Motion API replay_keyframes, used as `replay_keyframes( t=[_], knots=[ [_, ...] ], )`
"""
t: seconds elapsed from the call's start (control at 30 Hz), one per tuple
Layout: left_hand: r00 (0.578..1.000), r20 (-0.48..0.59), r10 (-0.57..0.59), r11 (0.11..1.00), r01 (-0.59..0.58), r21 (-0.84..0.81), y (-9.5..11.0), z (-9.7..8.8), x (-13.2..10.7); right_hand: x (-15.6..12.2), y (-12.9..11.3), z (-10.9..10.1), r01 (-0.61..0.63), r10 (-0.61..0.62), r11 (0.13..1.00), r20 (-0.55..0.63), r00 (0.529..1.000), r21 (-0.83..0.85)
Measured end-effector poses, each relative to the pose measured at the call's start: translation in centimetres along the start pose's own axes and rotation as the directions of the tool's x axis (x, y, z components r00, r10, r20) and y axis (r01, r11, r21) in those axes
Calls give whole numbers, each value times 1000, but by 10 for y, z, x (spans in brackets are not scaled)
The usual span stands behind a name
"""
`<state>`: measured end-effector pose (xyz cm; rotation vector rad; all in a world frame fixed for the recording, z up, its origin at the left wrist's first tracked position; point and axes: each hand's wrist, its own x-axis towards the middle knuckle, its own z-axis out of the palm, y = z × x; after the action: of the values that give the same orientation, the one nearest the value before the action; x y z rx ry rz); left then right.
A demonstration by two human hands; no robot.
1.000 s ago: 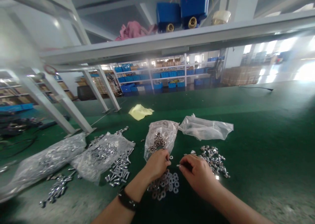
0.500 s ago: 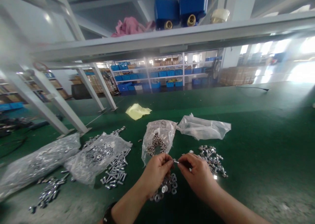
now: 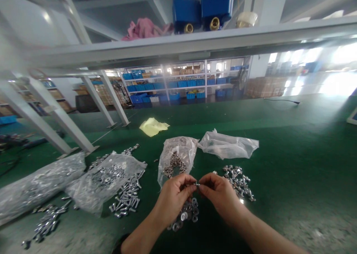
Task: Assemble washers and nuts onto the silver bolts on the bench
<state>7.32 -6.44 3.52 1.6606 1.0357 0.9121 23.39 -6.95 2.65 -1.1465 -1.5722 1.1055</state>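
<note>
Between my two hands is a small, shiny metal bolt point(image 3: 197, 184), mostly covered by fingertips. My left hand point(image 3: 173, 196) pinches it from one side, and my right hand point(image 3: 221, 194) has its thumb and forefinger closed at the other end. Any small part on the bolt is too tiny to make out. Flat washers point(image 3: 184, 216) lie loose below my left hand. Just beyond the hands, a clear plastic bag point(image 3: 185, 144) lies open with small nuts point(image 3: 175, 161) in it. A pile of short bolts point(image 3: 237, 179), seemingly with parts fitted on them, sits right of my right hand.
Loose bolts point(image 3: 126, 198) spread at left beside a plastic bag of washers point(image 3: 111, 172) and another filled bag point(image 3: 41, 176). A crumpled plastic bag point(image 3: 228, 145) and yellow paper point(image 3: 153, 127) lie farther out. A shelf point(image 3: 156, 44) crosses overhead; metal legs point(image 3: 60, 116) stand left.
My right fingertips have moved in closer to my left ones, leaving less of the bolt showing. The whole view has shifted slightly; the piles and bags look unchanged.
</note>
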Motion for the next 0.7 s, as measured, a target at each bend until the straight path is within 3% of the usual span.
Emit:
replay_keyframes(
  t=[0.1,0.17,0.27,0.33,0.43,0.57,0.7],
  knots=[
    [998,23,-61,998,61,-10,-3,-2,0,-2,-2,3,2,-3,1000,-40,999,-27],
    [990,24,-136,975,138,-177,-7,-4,2,-3,-2,5,-66,70,991,-32,997,117],
    [979,49,-197,855,196,-480,-12,-8,5,-4,-2,6,-173,170,902,43,985,395],
    [978,75,-193,800,202,-565,-13,-10,6,-4,-1,6,-185,175,874,64,982,450],
    [984,81,-161,813,179,-554,-11,-12,6,-3,1,6,-151,147,908,41,988,390],
    [988,53,-147,848,153,-507,-9,-11,5,-3,1,6,-78,86,984,-43,995,161],
    [984,37,-177,868,174,-465,-7,-10,5,-5,-4,5,13,-15,1000,-87,996,-26]
  ],
)
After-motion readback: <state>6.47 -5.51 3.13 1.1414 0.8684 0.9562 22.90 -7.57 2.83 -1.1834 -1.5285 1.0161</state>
